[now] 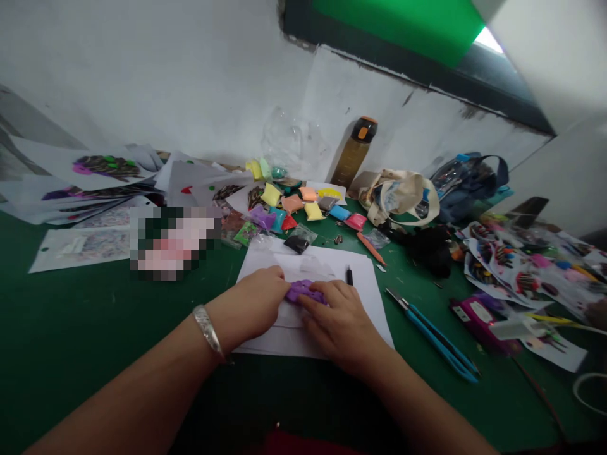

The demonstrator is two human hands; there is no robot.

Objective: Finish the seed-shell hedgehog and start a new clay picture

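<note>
A lump of purple modelling clay [303, 291] lies on white paper sheets [258, 253] in front of me. My left hand [258, 300], with a silver bracelet [207, 332] at the wrist, is closed at the clay's left edge; its fingertips are mostly hidden. From the right, my right hand [339, 316] bends its fingers over the clay and grips its right side. Just beyond that hand, a black pen [349, 275] rests on the paper. A clear plastic piece [317, 268] lies behind the clay.
Small coloured clay packets [291, 203] are scattered behind the paper. Blue tweezers [439, 338] and a magenta box [484, 323] lie to the right. A bottle [355, 151] and a cloth bag [403, 193] stand by the wall. Stacked sheets [114, 167] fill the back left of the green table [85, 335].
</note>
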